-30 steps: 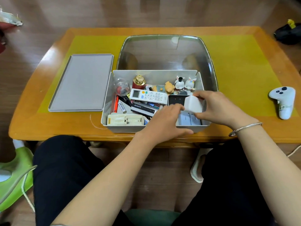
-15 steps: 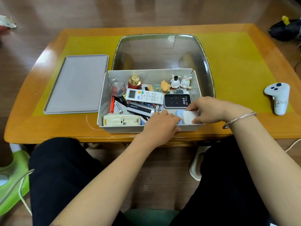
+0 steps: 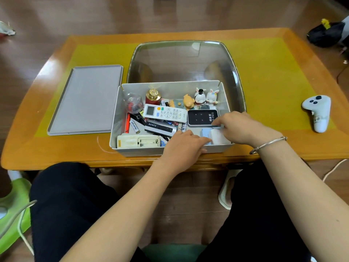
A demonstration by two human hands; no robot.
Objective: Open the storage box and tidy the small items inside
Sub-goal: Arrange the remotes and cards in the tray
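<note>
**Both hands in the near right corner of the open box**

The grey storage box sits open at the near edge of my desk, its grey lid lying flat just to the left. Inside, along the far wall, stand a red bottle with a gold cap, an orange figurine and two rabbit figurines. In the middle lie a white remote control and a black Wi-Fi device; a clear plastic ball and a battery sit at the left, with a black bar marked BENTE near them and a white battery charger against the near wall.

My left hand rests palm down over the near rim, fingers loosely spread, gripping nothing I can see. My right hand curls over a small white block; I cannot tell whether the fingers actually close on it.

Behind the box is a clear plastic tray, partly blocked by it. A white game controller lies well apart to the right. The small items under the remote are too jumbled to name.
</note>
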